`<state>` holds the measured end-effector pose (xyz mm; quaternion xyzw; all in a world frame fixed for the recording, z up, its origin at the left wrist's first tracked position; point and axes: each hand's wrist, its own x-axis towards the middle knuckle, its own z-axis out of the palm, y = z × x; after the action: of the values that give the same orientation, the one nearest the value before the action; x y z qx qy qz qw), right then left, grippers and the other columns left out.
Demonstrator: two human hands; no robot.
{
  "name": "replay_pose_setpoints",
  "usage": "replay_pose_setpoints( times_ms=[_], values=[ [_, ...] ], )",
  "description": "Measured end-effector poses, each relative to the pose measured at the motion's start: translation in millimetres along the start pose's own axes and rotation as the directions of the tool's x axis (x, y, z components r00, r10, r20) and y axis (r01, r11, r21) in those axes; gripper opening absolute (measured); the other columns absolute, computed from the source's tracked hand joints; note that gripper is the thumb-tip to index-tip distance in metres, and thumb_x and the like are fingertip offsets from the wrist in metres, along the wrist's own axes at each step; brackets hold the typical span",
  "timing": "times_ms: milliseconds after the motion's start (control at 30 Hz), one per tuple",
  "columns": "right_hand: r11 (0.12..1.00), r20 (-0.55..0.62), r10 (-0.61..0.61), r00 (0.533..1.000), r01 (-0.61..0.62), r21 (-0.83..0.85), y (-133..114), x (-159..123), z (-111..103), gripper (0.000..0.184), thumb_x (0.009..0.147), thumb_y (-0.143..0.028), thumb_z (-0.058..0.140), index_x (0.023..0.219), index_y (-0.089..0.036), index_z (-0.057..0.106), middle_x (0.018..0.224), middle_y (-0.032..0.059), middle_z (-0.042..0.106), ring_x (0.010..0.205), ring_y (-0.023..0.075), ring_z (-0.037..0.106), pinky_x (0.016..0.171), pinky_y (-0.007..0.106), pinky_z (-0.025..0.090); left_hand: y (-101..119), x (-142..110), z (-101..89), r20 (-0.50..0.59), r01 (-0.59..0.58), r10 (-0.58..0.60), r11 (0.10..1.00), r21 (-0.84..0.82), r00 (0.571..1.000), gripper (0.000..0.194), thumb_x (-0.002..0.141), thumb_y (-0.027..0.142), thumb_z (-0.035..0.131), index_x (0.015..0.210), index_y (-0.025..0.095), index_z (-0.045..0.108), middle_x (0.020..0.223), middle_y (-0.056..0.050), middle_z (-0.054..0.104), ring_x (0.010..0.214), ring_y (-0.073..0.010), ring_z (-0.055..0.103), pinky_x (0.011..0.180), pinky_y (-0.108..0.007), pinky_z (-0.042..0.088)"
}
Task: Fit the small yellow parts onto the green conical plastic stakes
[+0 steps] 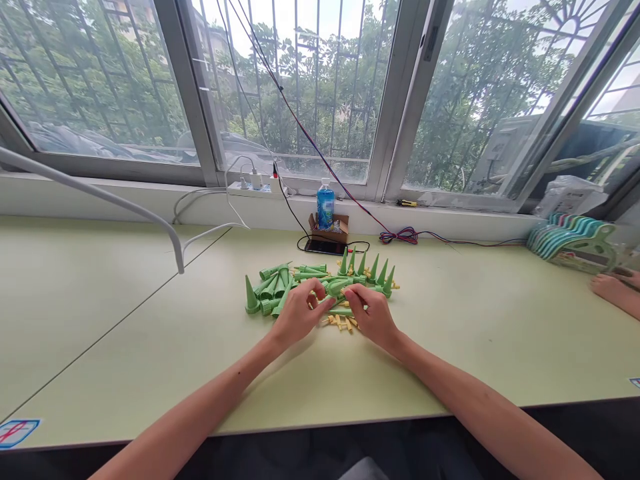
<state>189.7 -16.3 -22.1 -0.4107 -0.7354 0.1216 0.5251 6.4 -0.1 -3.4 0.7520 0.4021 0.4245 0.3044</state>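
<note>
Between the thumb and fingers of my left hand [301, 308] is a green plastic watering spike [338, 287], lying roughly sideways. My right hand [371, 312] is closed in a pinch at the spike's right end, on a small yellow plastic valve that its fingertips mostly hide. Loose green spikes [273, 285] are heaped beside my left hand, and one spike [251, 297] stands upright at the left. Several upright spikes [383, 272] with yellow pieces at their bases form a row behind my right hand. Loose yellow valves [341, 323] lie on the table between my wrists.
Behind the heap are a phone [326, 247] with a cable and a blue liquid bottle [325, 205] in a cardboard box [340, 228]. A coiled cable [400, 235] lies near the sill. Hangers [575, 240] and another person's hand [613, 288] are far right. A white metal arm [150, 217] reaches in from the left.
</note>
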Motion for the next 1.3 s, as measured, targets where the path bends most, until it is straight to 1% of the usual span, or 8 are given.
replay_pose_setpoints(
  times_ms=[133, 233, 367, 467, 667, 833, 1167, 1300],
  values=[
    [1.000, 0.002, -0.020, 1.000, 0.020, -0.012, -1.6, 0.3, -1.1, 0.030, 0.100, -0.035, 0.043, 0.083, -0.018, 0.060, 0.063, -0.0005, 0.056, 0.055, 0.0124, 0.047, 0.054, 0.024, 0.037, 4.9, -0.6, -2.0, 0.125, 0.143, -0.124, 0.977, -0.156, 0.984, 0.031, 0.084, 0.048, 0.062, 0.075, 0.019, 0.055, 0.057, 0.004, 0.051, 0.044, -0.0096, 0.046, 0.041, -0.022, 0.035],
    [1.000, 0.023, -0.007, 1.000, 0.008, -0.012, -2.4, -0.2, -1.9, 0.031, 0.100, -0.036, 0.043, 0.082, -0.018, 0.060, 0.060, -0.0006, 0.055, 0.052, 0.0127, 0.048, 0.053, 0.025, 0.039, 3.3, 0.8, -3.0, 0.184, 0.203, -0.159, 0.946, -0.252, 0.970, 0.032, 0.084, 0.048, 0.062, 0.076, 0.018, 0.060, 0.051, 0.004, 0.050, 0.043, -0.0108, 0.048, 0.042, -0.022, 0.039],
    [1.000, 0.018, 0.004, 1.000, -0.004, -0.002, -2.4, -0.7, -2.3, 0.029, 0.100, -0.036, 0.044, 0.086, -0.018, 0.062, 0.061, 0.0004, 0.059, 0.052, 0.0129, 0.052, 0.053, 0.024, 0.041, 0.7, 3.4, -3.1, 0.219, 0.253, -0.183, 0.900, -0.354, 0.958, 0.039, 0.087, 0.053, 0.057, 0.077, 0.015, 0.063, 0.064, 0.001, 0.057, 0.044, -0.0095, 0.051, 0.040, -0.022, 0.040],
    [1.000, 0.006, -0.021, 1.000, 0.021, -0.005, -1.4, -0.3, -2.3, 0.029, 0.100, -0.034, 0.045, 0.087, -0.017, 0.064, 0.064, 0.0014, 0.061, 0.053, 0.0129, 0.055, 0.053, 0.024, 0.043, 1.8, 4.1, -2.5, 0.228, 0.291, -0.211, 0.863, -0.413, 0.951, 0.046, 0.087, 0.058, 0.056, 0.077, 0.014, 0.064, 0.070, 0.000, 0.058, 0.045, -0.0090, 0.052, 0.038, -0.021, 0.041],
    [0.995, 0.008, -0.098, 0.995, 0.099, -0.020, 0.5, 0.0, -3.1, 0.025, 0.099, -0.031, 0.048, 0.091, -0.017, 0.067, 0.070, 0.0034, 0.065, 0.056, 0.0135, 0.056, 0.055, 0.025, 0.045, 5.4, 4.2, -2.9, 0.252, 0.339, -0.247, 0.827, -0.448, 0.936, 0.052, 0.085, 0.063, 0.056, 0.072, 0.013, 0.062, 0.065, -0.001, 0.060, 0.042, -0.0081, 0.049, 0.038, -0.021, 0.038],
    [0.988, 0.011, -0.153, 0.988, 0.153, -0.027, -0.5, 0.0, -3.7, 0.024, 0.098, -0.033, 0.050, 0.091, -0.017, 0.067, 0.073, 0.0046, 0.066, 0.060, 0.0143, 0.055, 0.057, 0.025, 0.045, 7.7, 3.9, -4.6, 0.291, 0.340, -0.226, 0.831, -0.440, 0.930, 0.049, 0.085, 0.060, 0.058, 0.066, 0.015, 0.057, 0.056, 0.000, 0.056, 0.043, -0.0090, 0.049, 0.040, -0.020, 0.038],
    [0.994, 0.016, -0.110, 0.994, 0.110, -0.009, 2.5, -0.9, -3.6, 0.025, 0.097, -0.035, 0.051, 0.098, -0.016, 0.067, 0.083, 0.0069, 0.070, 0.063, 0.0141, 0.060, 0.058, 0.025, 0.048, 4.8, 4.6, -6.9, 0.366, 0.383, -0.209, 0.773, -0.506, 0.907, 0.039, 0.085, 0.053, 0.062, 0.075, 0.015, 0.059, 0.050, 0.002, 0.056, 0.043, -0.0089, 0.046, 0.041, -0.020, 0.038],
    [0.996, 0.021, -0.091, 0.996, 0.091, 0.018, 4.5, -2.2, -2.7, 0.024, 0.096, -0.036, 0.053, 0.100, -0.016, 0.067, 0.084, 0.0069, 0.070, 0.063, 0.0139, 0.061, 0.058, 0.025, 0.048, 7.6, 4.5, -7.5, 0.376, 0.382, -0.195, 0.758, -0.529, 0.906, 0.035, 0.082, 0.046, 0.068, 0.070, 0.016, 0.054, 0.052, 0.003, 0.054, 0.045, -0.0089, 0.048, 0.041, -0.019, 0.039]
  ],
)
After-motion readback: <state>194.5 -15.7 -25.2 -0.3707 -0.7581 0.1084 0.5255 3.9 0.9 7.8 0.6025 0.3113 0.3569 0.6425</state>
